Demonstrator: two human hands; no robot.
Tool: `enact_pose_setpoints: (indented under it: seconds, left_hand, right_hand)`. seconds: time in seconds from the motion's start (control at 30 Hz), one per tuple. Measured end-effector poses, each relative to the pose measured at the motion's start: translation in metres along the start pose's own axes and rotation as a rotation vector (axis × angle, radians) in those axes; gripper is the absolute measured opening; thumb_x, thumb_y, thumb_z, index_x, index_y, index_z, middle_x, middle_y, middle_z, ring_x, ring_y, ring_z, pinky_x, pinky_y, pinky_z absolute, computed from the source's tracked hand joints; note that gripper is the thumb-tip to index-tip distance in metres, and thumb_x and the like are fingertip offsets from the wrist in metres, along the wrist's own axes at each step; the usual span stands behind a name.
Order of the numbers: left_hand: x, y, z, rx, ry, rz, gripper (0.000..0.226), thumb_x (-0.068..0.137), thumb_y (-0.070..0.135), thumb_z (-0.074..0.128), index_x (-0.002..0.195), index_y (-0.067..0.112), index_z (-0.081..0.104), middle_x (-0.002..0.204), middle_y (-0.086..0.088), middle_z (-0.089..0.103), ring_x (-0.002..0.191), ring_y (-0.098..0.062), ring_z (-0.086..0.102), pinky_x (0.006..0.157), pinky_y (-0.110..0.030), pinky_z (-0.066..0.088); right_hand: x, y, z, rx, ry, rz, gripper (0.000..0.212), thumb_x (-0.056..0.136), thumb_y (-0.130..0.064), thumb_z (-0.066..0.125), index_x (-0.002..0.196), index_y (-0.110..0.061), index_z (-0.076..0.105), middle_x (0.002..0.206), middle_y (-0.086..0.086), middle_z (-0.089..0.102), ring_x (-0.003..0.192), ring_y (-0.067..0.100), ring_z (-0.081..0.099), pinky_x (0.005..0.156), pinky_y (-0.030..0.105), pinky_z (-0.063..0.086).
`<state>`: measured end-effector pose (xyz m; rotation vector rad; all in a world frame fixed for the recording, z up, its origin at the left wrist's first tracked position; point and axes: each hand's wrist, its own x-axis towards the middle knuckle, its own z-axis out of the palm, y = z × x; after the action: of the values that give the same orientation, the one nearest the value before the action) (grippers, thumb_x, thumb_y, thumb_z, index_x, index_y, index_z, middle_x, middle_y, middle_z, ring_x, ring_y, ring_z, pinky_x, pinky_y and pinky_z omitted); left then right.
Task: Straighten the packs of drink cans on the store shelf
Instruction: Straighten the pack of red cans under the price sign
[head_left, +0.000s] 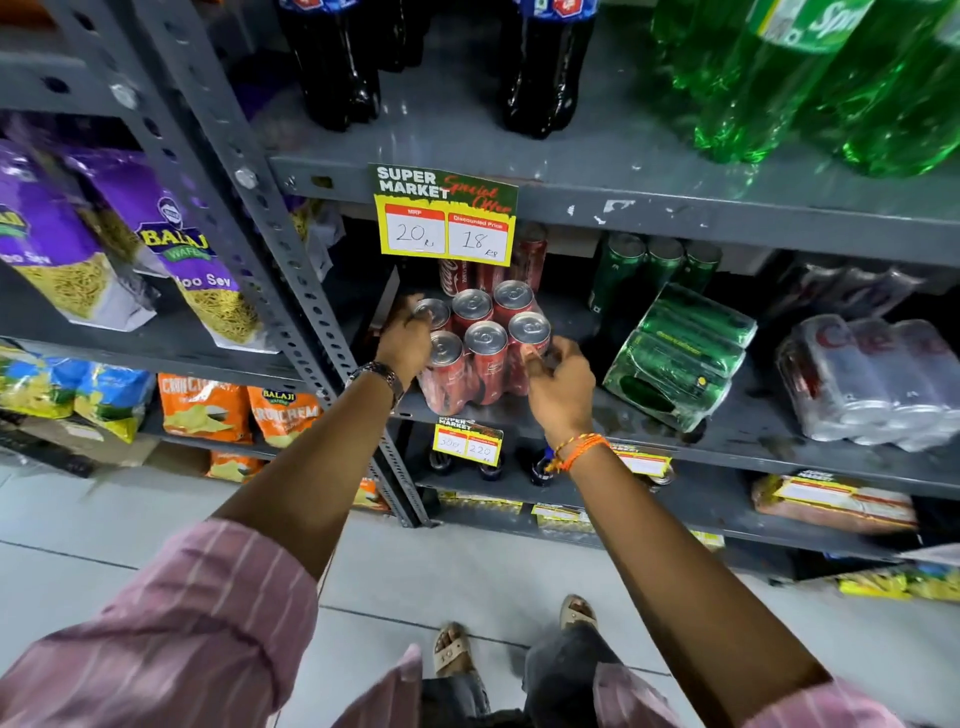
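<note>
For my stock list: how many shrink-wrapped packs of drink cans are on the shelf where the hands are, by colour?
Red shrink-wrapped pack of cans, standing upright, held by both hands: 1
Green shrink-wrapped pack of cans, tilted on its side: 1
Silver shrink-wrapped pack of cans, on its side: 1
Total: 3

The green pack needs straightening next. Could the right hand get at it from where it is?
Probably yes: the right hand is on the red can pack, and the tipped green can pack lies just beside it with nothing between.
</note>
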<state>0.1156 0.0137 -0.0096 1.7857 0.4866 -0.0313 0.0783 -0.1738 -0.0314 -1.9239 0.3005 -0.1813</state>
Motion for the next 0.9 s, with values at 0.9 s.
enact_pose_setpoints:
  seconds: [0.9]
  left_hand:
    - [0.023, 0.037, 0.004, -0.028, -0.153, -0.037, 0.05, 0.094, 0.039, 0.05, 0.135, 0.012, 0.057, 0.14, -0.012, 0.059, 0.126, -0.029, 0.058, 0.102, -0.038, 0.05]
  right_hand:
    - [0.032, -0.021, -0.002, 0.01, -0.01, -0.158, 0.017, 0.083, -0.014, 0.067, 0.099, -0.02, 0.068, 0.094, 0.004, 0.074, 0.078, 0.007, 0.064, 0.075, 0.019, 0.053]
